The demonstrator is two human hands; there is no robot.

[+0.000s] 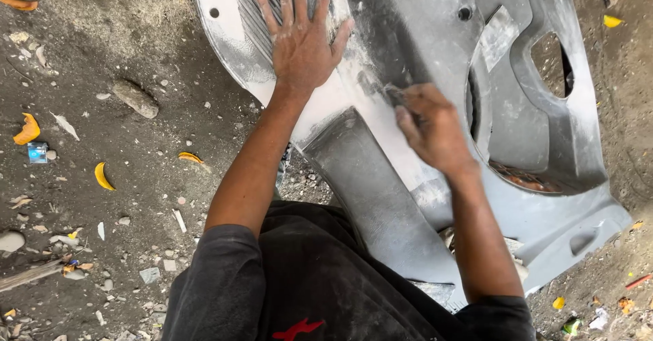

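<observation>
On littered dirt ground (pixel 122 171), the left hand (pixel 301 38) presses flat, fingers spread, on a grey moulded panel (pixel 381 177); the right hand (pixel 432 130) pinches something small against it.

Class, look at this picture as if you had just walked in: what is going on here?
A person bends over a large grey moulded panel lying on dirt ground. The left hand lies flat, fingers spread, on the panel's upper part. The right hand presses something small, mostly hidden by its fingers, against the panel's whitish, dusty middle. Yellow scraps and stones lie scattered on the ground to the left.
</observation>
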